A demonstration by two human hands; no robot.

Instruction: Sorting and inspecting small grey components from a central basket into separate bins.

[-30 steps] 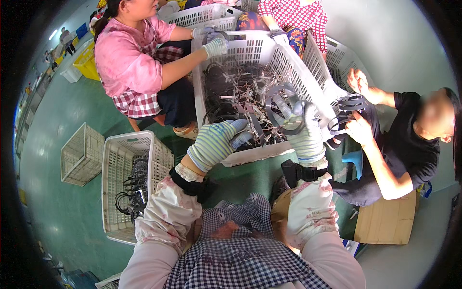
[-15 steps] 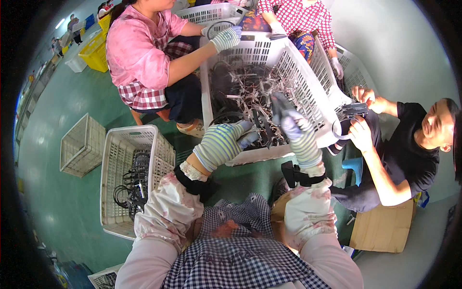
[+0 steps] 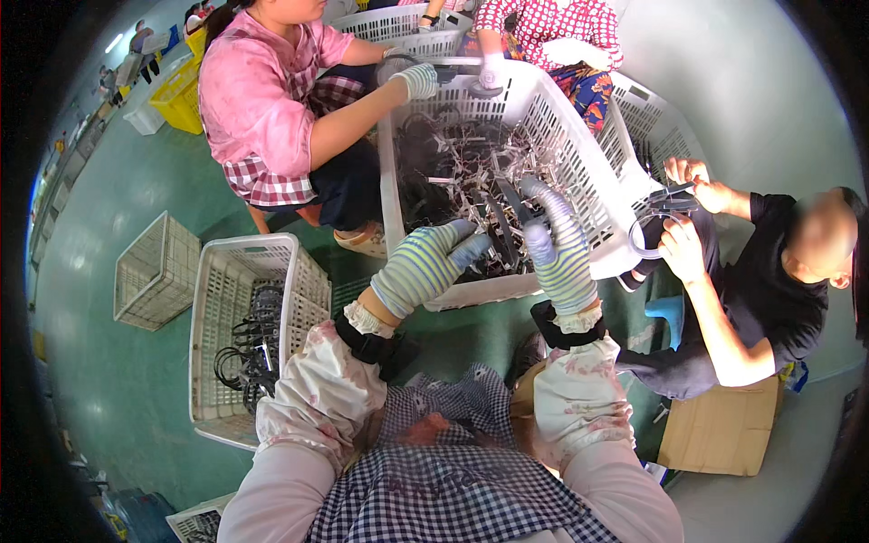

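Observation:
My left hand [image 3: 419, 271], in a striped knit glove with bluish fingertips, hovers over the near edge of a large white plastic crate [image 3: 507, 294]. Its thumb and fingers are apart, and I see nothing held. My right hand [image 3: 566, 258], gloved alike, is above the crate's near right part, thumb and fingers spread. A dark flat strip [image 3: 512, 201] lies close by its fingertips; whether they touch is unclear. Below both hands is a tangled heap of silvery metal and black parts [image 3: 471, 163], whose kind I cannot make out.
A smaller white crate [image 3: 204, 339] with black looped parts [image 3: 249, 353] stands at left, beside another white crate [image 3: 136, 290]. Co-workers in pink [image 3: 258, 100], a dotted top [image 3: 552, 27] and black [image 3: 760, 262] sit around the large crate. Flattened cardboard [image 3: 720, 430] lies at right.
The dark piece at my right hand has come away from its grasp, and that hand's fingers have spread. A black loop beside my left hand no longer shows. The far co-workers' hands have shifted.

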